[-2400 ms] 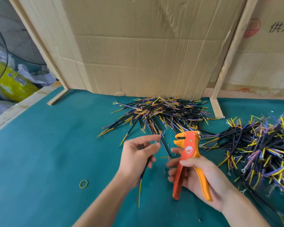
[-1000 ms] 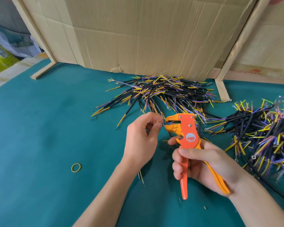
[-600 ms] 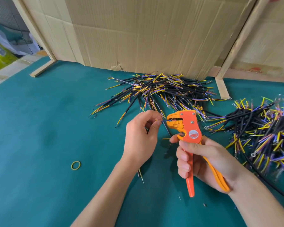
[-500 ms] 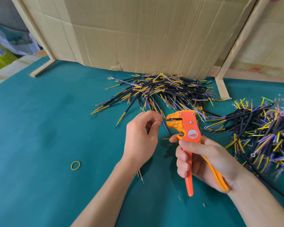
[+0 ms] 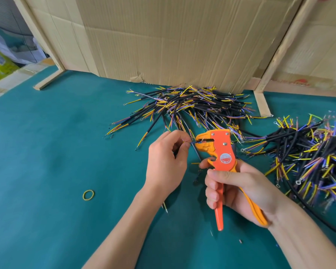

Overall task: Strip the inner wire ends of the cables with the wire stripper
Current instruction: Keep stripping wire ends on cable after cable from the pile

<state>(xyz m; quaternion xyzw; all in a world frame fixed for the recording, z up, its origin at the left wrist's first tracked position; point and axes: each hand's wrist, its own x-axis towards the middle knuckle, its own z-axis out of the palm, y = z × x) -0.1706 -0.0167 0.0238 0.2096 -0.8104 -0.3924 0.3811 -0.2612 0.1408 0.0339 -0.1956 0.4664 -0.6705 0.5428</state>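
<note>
Landmark: the wire stripper (image 5: 220,152), orange, is standing head-up over the green table (image 5: 47,152); every place below is being given from it.
Right hand (image 5: 239,189): it is wrapping its fingers round both handles below the head, probably so one squeeze can close the jaws.
Left hand (image 5: 166,164): just left of the stripper's nose, its thumb and fingertips are pinching a cable (image 5: 191,143) near its end, likely so the short inner wires are staying stiff and aimed.
Cable: its inner wires are reaching into the stripper's mouth; its dark body is trailing down behind the left hand. How deep the ends are sitting I cannot tell.
Step, as I am judging it: feeding the ends in, with the squeeze not yet made.
Far pile (image 5: 192,107): beyond the stripper, against the cardboard (image 5: 173,39), cables are lying together.
Right pile (image 5: 308,150): to the stripper's right, within easy reach.
Rubber band (image 5: 88,195): lying well left of the handles.
</note>
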